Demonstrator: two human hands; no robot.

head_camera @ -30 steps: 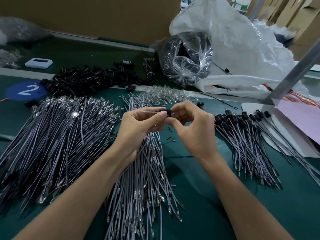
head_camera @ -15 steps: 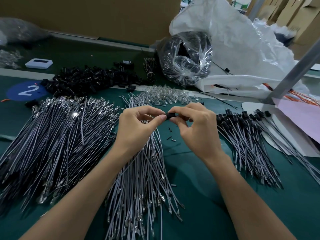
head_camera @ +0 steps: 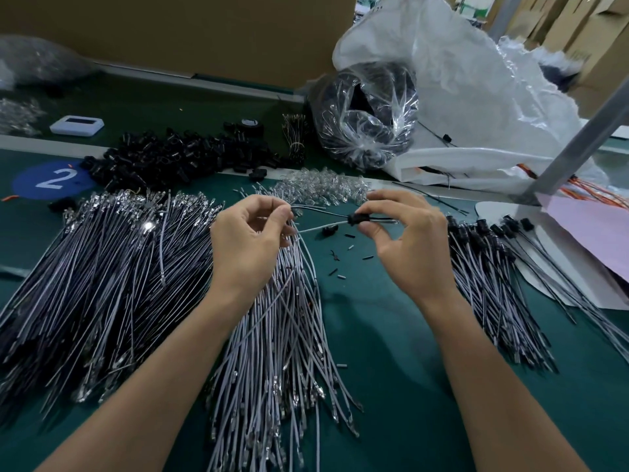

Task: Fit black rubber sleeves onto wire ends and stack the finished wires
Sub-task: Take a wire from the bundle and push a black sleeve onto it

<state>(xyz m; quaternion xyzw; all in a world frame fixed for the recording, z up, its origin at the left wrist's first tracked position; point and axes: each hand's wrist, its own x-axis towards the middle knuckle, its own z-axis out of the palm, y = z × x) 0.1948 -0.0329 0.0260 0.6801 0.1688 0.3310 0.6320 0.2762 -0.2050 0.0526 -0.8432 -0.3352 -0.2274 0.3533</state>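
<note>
My left hand (head_camera: 250,243) pinches a grey wire (head_camera: 320,211) that runs to the right. On that wire sits a black rubber sleeve (head_camera: 357,218), pinched by my right hand (head_camera: 405,243) between thumb and fingers. A second black sleeve (head_camera: 330,229) lies on the table just below. Bare grey wires (head_camera: 282,335) fan out under my hands. A larger heap of grey wires (head_camera: 102,274) lies at the left. Finished wires with black sleeves (head_camera: 486,267) are stacked at the right. Loose black sleeves (head_camera: 180,158) are piled at the back.
A clear bag of dark parts (head_camera: 367,114) and a white sack (head_camera: 476,80) stand at the back right. A metal post (head_camera: 575,137) rises at the right above pink paper (head_camera: 592,229). Clear plastic caps (head_camera: 323,189), a blue "2" disc (head_camera: 51,178) and a white device (head_camera: 76,125) lie behind.
My hands have drawn apart. The right hand has slid the black sleeve to the right along the wire, and a length of wire now shows between the two hands.
</note>
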